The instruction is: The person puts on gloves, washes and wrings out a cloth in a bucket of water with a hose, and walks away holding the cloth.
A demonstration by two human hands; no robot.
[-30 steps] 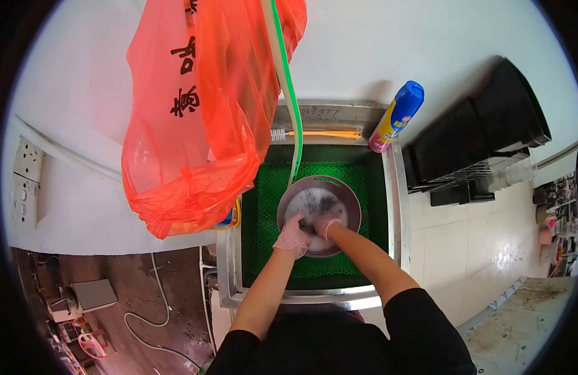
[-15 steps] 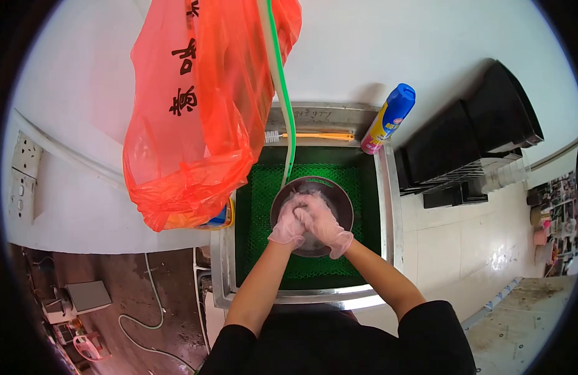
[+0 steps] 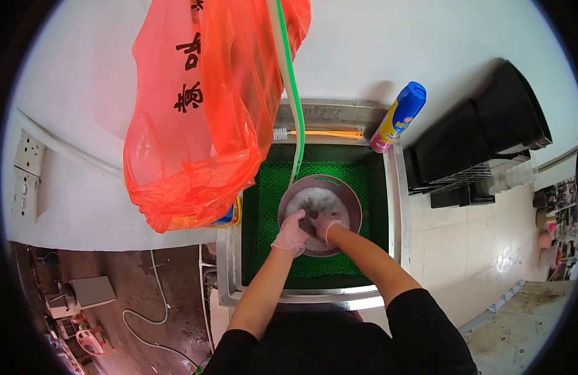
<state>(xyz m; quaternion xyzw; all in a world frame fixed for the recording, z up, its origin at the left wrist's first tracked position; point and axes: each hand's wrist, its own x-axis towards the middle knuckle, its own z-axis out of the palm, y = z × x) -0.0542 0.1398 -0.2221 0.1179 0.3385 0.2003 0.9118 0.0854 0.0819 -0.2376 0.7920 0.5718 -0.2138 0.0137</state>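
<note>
Half a second ago, the two hands were up close together, one against the other, over the bowl [image 3: 355, 215]. Now the left hand [image 3: 290, 232] and the right hand [image 3: 326, 229] are a bit apart and low in the bowl, with the right fingers down in the white foam [image 3: 332, 199]. I think this means the hands are back to working on what is in the water, so the job looks not yet done.

The bowl is round and brownish grey, with a slot near its far rim. It sits inside the sink [image 3: 397, 225], on the green mat [image 3: 264, 212]. The foam is white and bubbly, and it has a dark patch [image 3: 313, 204] in the middle, just past the hands. It could be a dark thing or just dark water; I can't tell which.

Both hands wear thin, see-through pink gloves. The left fingers point in at the dark patch, but I can't tell if they are pinching anything. The right fingers are hidden by the foam, so I can't tell if they are open or holding something. The green hose [image 3: 294, 106] hangs down behind the bowl.
</note>
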